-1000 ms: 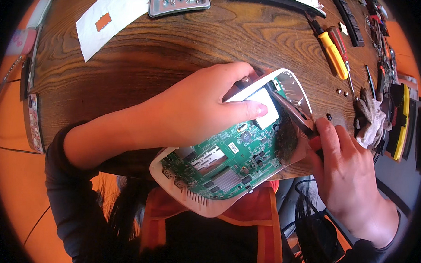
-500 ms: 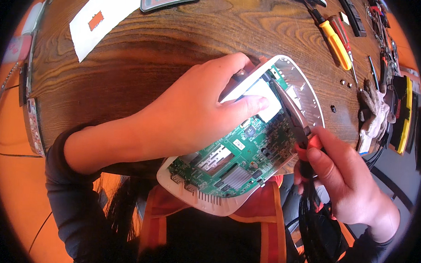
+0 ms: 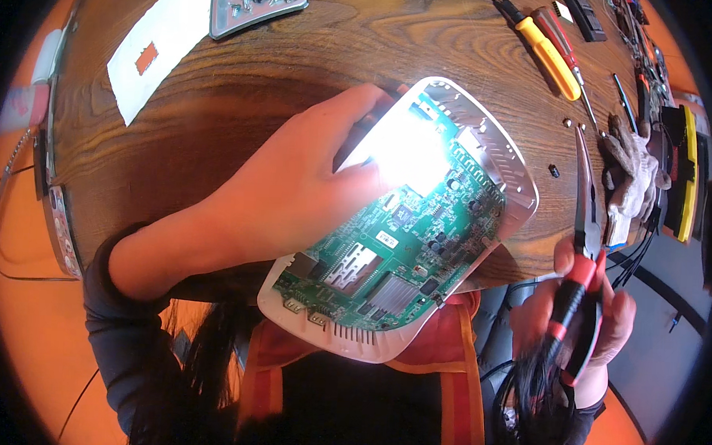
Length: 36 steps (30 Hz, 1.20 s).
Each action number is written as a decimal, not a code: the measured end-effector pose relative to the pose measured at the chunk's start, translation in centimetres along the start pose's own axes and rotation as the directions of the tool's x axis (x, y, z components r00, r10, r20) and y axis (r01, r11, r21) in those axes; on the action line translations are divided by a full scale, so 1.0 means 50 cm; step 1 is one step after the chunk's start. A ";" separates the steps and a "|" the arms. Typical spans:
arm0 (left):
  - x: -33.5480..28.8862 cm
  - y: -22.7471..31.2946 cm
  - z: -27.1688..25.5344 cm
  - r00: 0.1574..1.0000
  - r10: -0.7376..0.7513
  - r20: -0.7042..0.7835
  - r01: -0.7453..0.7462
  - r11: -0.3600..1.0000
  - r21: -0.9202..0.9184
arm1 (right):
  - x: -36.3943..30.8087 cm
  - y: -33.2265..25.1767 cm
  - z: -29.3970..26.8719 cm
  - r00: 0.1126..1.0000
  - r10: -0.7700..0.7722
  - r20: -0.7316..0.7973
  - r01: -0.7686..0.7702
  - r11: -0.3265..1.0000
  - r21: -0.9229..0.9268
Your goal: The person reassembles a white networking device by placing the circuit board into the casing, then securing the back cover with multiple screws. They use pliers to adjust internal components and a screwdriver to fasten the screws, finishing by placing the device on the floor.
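My left hand (image 3: pixel 311 170) is closed around the left edge of a white plastic casing (image 3: pixel 359 348), thumb over the inside. A green circuit board (image 3: pixel 442 218) with chips and a finned metal heat sink (image 3: pixel 393 294) sits in the casing. Bright glare washes out its upper part beside my thumb. To the right, apart from the casing, my right hand (image 3: pixel 615 326) grips needle-nose pliers (image 3: pixel 569 297) by their red and black handles. Their long jaws point away from me, tips near small metal pieces (image 3: pixel 568 122) on the table. Whether the tips hold anything is too small to tell.
On the wooden table (image 3: pixel 298 71) are a metal tray (image 3: pixel 257 19) of screws, white paper (image 3: pixel 162 43) and a yellow-handled screwdriver (image 3: pixel 546 56) beside a red-handled one (image 3: pixel 557 37). Work gloves (image 3: pixel 632 177) and a small black piece (image 3: pixel 554 171) lie right. Dark strands (image 3: pixel 522 393) hang by my right hand.
The pliers have come out of the casing and swung right, jaws now over the table. The casing has shifted slightly left, still in my left hand, and glare on the board has grown.
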<state>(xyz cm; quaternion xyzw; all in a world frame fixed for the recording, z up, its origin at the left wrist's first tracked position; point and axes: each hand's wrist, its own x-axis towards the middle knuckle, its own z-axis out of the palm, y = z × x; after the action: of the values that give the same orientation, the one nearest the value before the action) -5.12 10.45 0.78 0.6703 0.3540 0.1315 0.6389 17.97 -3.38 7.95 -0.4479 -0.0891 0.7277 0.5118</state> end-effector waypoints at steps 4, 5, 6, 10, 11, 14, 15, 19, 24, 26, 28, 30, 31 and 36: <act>-0.002 0.001 0.004 1.000 -0.009 -0.001 0.009 0.997 -0.080 | 0.009 -0.008 0.006 0.992 -0.045 -0.115 0.025 0.985 -0.172; -0.002 0.000 0.004 1.000 -0.006 0.000 0.006 0.994 -0.107 | 0.008 -0.012 0.012 0.989 -0.043 -0.141 0.016 0.982 -0.186; -0.001 0.000 0.004 1.000 0.000 -0.001 0.000 0.995 -0.102 | 0.006 -0.018 0.018 0.988 -0.018 -0.152 -0.014 0.978 -0.208; 0.000 -0.004 0.002 1.000 -0.003 0.014 0.004 0.996 -0.085 | -0.003 -0.034 0.041 0.978 -0.073 -0.195 -0.010 0.920 -0.393; 0.000 -0.005 0.002 1.000 -0.001 0.016 0.002 0.997 -0.081 | -0.004 -0.037 0.045 0.979 -0.088 -0.183 -0.014 0.871 -0.492; 0.001 -0.007 0.004 1.000 -0.004 -0.002 0.003 0.997 -0.072 | -0.001 -0.050 0.055 0.982 -0.162 -0.092 0.019 0.581 -0.814; 0.001 -0.007 0.004 1.000 -0.006 0.001 0.006 0.998 -0.058 | -0.001 -0.054 0.061 0.975 -0.176 -0.138 -0.049 0.432 -0.901; 0.002 -0.008 0.004 1.000 0.004 -0.005 -0.004 0.999 -0.050 | 0.019 -0.058 0.071 0.936 -0.272 0.225 0.127 -0.334 -0.934; 0.004 -0.007 0.005 1.000 -0.025 0.011 0.026 0.997 -0.070 | 0.045 -0.055 0.080 0.923 -0.238 0.301 0.068 -0.672 -0.737; 0.005 -0.007 0.008 0.999 -0.033 0.015 0.034 0.992 -0.123 | 0.051 -0.055 0.082 0.914 -0.235 0.331 0.061 -0.726 -0.685; 0.008 -0.009 0.017 0.999 -0.018 -0.040 0.009 0.980 -0.200 | 0.056 -0.053 0.084 0.905 -0.242 0.348 0.046 -0.761 -0.647; 0.009 -0.010 0.021 0.998 -0.015 -0.064 -0.001 0.971 -0.238 | 0.059 -0.051 0.085 0.906 -0.247 0.343 0.035 -0.766 -0.642; 0.009 -0.011 0.022 0.998 -0.017 -0.061 0.002 0.971 -0.238 | 0.061 -0.050 0.086 0.911 -0.247 0.332 0.032 -0.758 -0.652; 0.009 -0.011 0.022 0.998 0.011 -0.066 -0.026 0.972 -0.233 | 0.066 -0.041 0.082 0.903 -0.224 0.366 0.058 -0.782 -0.621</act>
<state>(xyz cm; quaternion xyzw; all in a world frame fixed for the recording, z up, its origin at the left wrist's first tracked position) -4.27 9.87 -0.03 0.5891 0.3500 0.1997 0.7004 16.04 1.63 9.70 -0.6306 -0.7712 0.0258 -0.0832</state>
